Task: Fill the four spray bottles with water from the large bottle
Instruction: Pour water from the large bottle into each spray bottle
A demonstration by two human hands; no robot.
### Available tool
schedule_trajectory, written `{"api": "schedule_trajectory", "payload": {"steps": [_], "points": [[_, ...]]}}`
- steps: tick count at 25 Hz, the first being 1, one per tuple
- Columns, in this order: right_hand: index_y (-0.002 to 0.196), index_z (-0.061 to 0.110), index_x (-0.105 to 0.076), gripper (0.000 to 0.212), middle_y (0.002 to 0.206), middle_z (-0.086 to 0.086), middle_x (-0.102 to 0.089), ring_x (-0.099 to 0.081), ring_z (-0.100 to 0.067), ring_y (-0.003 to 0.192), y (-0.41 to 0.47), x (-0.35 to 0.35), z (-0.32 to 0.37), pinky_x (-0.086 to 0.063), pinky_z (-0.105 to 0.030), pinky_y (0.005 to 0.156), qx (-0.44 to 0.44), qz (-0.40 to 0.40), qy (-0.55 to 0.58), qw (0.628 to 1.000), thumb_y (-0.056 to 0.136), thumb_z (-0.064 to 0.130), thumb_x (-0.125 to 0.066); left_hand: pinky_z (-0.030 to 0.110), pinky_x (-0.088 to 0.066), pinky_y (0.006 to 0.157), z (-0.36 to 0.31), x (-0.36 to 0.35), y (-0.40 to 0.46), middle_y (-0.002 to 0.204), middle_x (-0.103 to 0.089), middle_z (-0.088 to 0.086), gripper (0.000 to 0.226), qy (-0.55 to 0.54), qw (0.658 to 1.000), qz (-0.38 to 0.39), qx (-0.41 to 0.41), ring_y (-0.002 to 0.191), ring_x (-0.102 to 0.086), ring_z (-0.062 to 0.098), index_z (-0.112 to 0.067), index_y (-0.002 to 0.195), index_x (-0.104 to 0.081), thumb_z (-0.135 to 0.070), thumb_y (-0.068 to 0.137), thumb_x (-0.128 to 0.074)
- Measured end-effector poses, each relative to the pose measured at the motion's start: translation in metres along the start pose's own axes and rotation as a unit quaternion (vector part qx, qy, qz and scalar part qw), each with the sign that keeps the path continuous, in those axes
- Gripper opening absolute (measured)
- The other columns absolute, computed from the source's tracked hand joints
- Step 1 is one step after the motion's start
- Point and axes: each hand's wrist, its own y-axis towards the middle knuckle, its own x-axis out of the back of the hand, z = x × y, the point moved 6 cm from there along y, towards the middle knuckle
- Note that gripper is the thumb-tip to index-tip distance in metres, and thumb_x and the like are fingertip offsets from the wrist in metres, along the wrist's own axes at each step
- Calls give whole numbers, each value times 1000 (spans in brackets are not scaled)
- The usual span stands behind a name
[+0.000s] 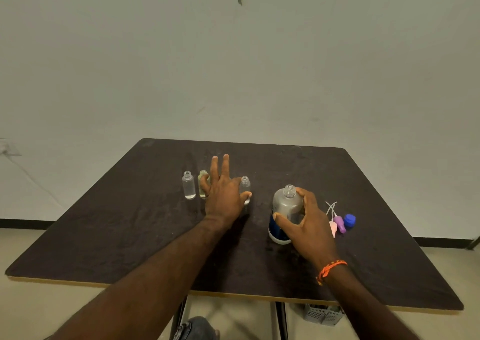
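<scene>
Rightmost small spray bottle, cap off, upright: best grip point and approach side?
Probably pinch the rightmost small bottle at mid-body, below the threaded neck, coming from its left, where the left hand already is. It stands upright and open, so a side grip keeps the mouth clear for pouring. The large bottle, held by the right hand, crowds its right side.

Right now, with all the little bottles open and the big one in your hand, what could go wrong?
Three things, maybe.
1. The left hand reaches among the small spray bottles; a bump could knock over one like the rightmost bottle.
2. Their necks are narrow, so water poured from the large bottle, held by the right hand, could miss and wet the table.
3. The blue cap and spray tops lie loose and could get swept off.
</scene>
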Motion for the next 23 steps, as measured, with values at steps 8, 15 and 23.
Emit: {"api": "schedule_trajectory", "payload": {"steps": [8, 15, 23], "points": [[138, 34, -40, 75, 126, 17, -52, -55, -7, 112, 0, -2, -3, -48, -24, 93, 2, -2, 13, 1000, 76, 35, -83, 64, -13, 122, 3, -7, 2, 175, 1, 8, 65, 0, 999, 19, 30, 160, 10, 33, -27, 146, -55, -56, 90, -71], [132, 34, -44, 71, 121, 15, -61, -60, -7, 109, -3, 1, 1, -51, -33, 96, 0, -12, 13, 1000, 73, 38, -82, 53, -11, 119, -23, 20, -46, 172, -14, 4, 95, -109, 983, 2, -150, 160, -1, 22, -24, 162, -24, -36, 79, -70], [139, 35, -40, 78, 131, 10, -60, -58, -11, 114, -4, 4, -2, -50, -34, 100, -16, 23, 21, 999, 73, 45, -82, 36, -26, 110, -41, -11, -81, 137, -61, -13, 88, -239, 957, 121, -111, 134, -46, 8, -35, 152, -46, -77, 78, -65]]}}
